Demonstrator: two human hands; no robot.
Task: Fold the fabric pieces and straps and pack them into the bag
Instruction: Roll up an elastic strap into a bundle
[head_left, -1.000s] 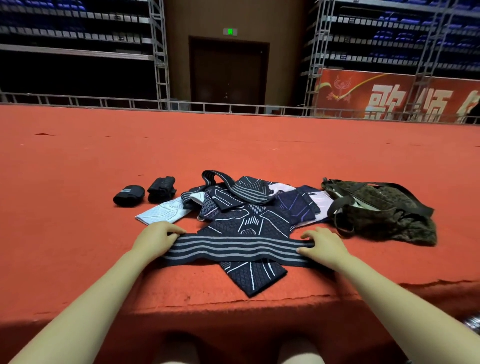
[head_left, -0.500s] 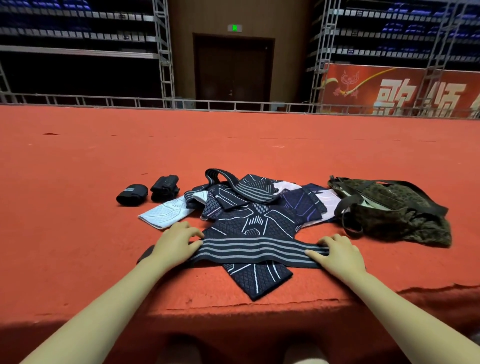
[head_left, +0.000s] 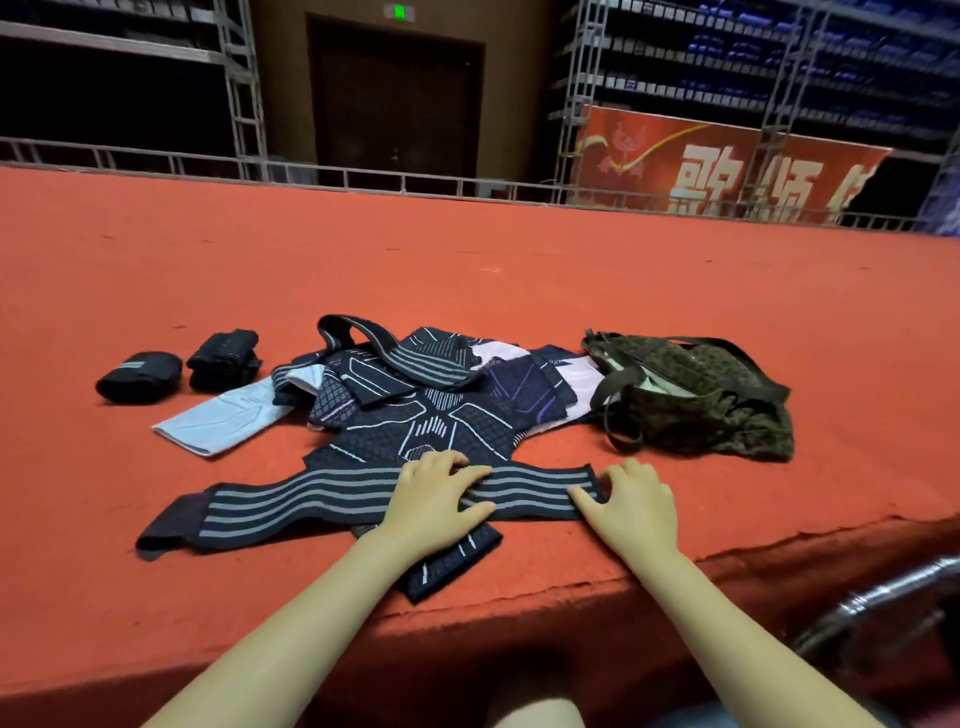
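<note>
A long black strap with grey stripes (head_left: 291, 506) lies flat across the red carpet near its front edge. My left hand (head_left: 436, 501) presses on the strap's middle with fingers spread. My right hand (head_left: 631, 501) rests on the strap's right end, fingers lying over it. Behind them is a pile of black patterned fabric pieces (head_left: 447, 415), with a second striped strap (head_left: 405, 353) looped on top and a pale blue piece (head_left: 223, 421) at its left. A dark olive patterned bag (head_left: 711, 405) lies open at the right.
Two rolled black bundles (head_left: 140, 376) (head_left: 223, 358) sit at the left on the carpet. The red carpeted platform (head_left: 467, 260) stretches far back to a metal railing (head_left: 363, 179). A chrome tube (head_left: 893, 592) shows at the lower right, below the platform edge.
My left hand has slid right along the strap from its left end to its middle, leaving the left part uncovered. The right hand stays on the right end.
</note>
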